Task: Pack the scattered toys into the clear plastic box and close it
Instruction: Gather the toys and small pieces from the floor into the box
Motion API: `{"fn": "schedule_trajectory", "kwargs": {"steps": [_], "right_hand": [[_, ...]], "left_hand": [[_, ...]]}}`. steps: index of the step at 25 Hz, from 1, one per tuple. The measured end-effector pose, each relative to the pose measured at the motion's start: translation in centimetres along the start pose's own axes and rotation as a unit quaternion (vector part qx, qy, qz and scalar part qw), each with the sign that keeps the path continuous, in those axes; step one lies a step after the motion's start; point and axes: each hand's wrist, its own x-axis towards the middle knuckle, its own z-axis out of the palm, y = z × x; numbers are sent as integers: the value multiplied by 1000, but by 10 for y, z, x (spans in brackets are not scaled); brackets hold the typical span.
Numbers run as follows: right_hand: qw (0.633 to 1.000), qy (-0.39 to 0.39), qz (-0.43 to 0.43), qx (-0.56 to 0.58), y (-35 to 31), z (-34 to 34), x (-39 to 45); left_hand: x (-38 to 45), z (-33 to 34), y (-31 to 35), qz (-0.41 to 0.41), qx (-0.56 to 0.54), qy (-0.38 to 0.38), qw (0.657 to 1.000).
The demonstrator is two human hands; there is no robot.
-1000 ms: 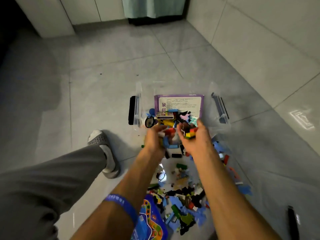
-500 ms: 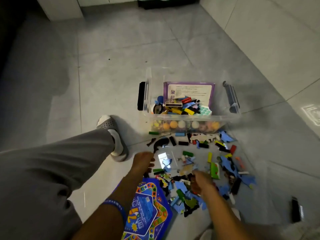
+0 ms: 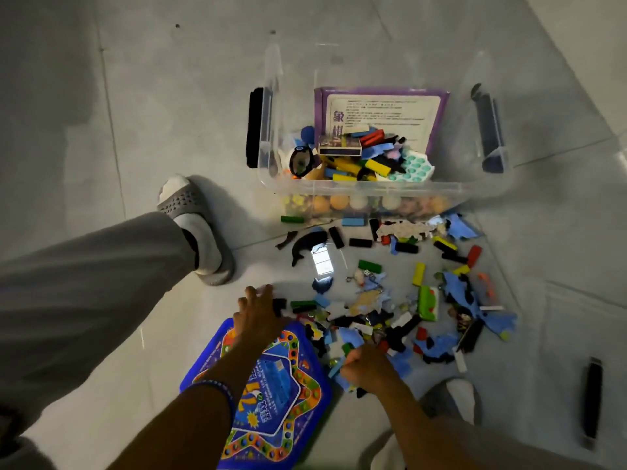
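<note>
The clear plastic box (image 3: 366, 191) stands open on the floor, partly filled with coloured blocks, a purple board (image 3: 380, 113) and small toys. In front of it lies a scatter of blocks and blue and black puzzle pieces (image 3: 390, 317). My left hand (image 3: 256, 310) reaches into the left edge of the scatter, fingers spread over black pieces beside a green block (image 3: 303, 304). My right hand (image 3: 368, 366) is curled over a clump of small pieces at the near edge of the scatter. What it grips is mostly hidden.
A blue star-patterned game board (image 3: 261, 395) lies on the floor under my left forearm. My left foot in a grey slipper (image 3: 196, 228) sits left of the box. A black bar (image 3: 592, 401) lies at the right. Black latch handles flank the box.
Both hands left the box after dropping toys there and came down to the floor scatter. The left hand has reached farther forward; the right has closed over pieces nearer me.
</note>
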Motion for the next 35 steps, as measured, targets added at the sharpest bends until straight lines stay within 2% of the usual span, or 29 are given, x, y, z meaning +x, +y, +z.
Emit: {"fn": "schedule_trajectory", "kwargs": {"steps": [2, 4, 6, 8, 10, 12, 15, 16, 18, 20, 23, 25, 27, 30, 33, 35], "right_hand": [[999, 0, -10, 48, -5, 6, 0], [984, 55, -9, 168, -15, 5, 1], [966, 105, 3, 236, -17, 2, 4], [955, 168, 26, 245, -12, -1, 6], [928, 254, 50, 267, -1, -2, 2], [901, 321, 85, 281, 9, -2, -1], [872, 364, 126, 303, 22, -5, -7], [874, 386, 115, 272, 25, -4, -8], [898, 425, 17, 111, 26, 0, -4], [908, 414, -66, -15, 16, 2, 8], [922, 380, -54, -51, 2, -1, 32], [926, 368, -39, -76, 5, 0, 41], [931, 362, -29, -20, 11, -3, 42], [918, 364, -30, 157, 18, -12, 37], [866, 359, -14, 348, 27, -20, 30], [811, 306, -3, 499, 35, -22, 22]], "left_hand": [[3, 13, 6, 13, 1, 16, 1000], [7, 19, 10, 28, -10, 22, 999], [12, 18, 14, 32, -50, 3, 998], [14, 16, 19, 28, -59, -32, 997], [12, 16, 25, 37, -50, -47, 997], [7, 15, 32, 38, -92, -26, 995], [-1, 12, 39, 61, -162, 2, 985], [-3, 11, 41, 64, -191, -1, 979], [-8, 10, 48, 63, -251, -7, 966], [-14, 12, 54, 59, -249, -5, 967], [-28, 21, 58, 44, -177, -29, 983], [-34, 29, 57, 51, -68, -38, 996], [-36, 35, 55, 58, 20, -24, 998], [-26, 35, 56, 77, 12, 14, 997], [-8, 36, 58, 75, 28, 14, 997], [-3, 38, 64, 62, 25, 2, 998]]}}
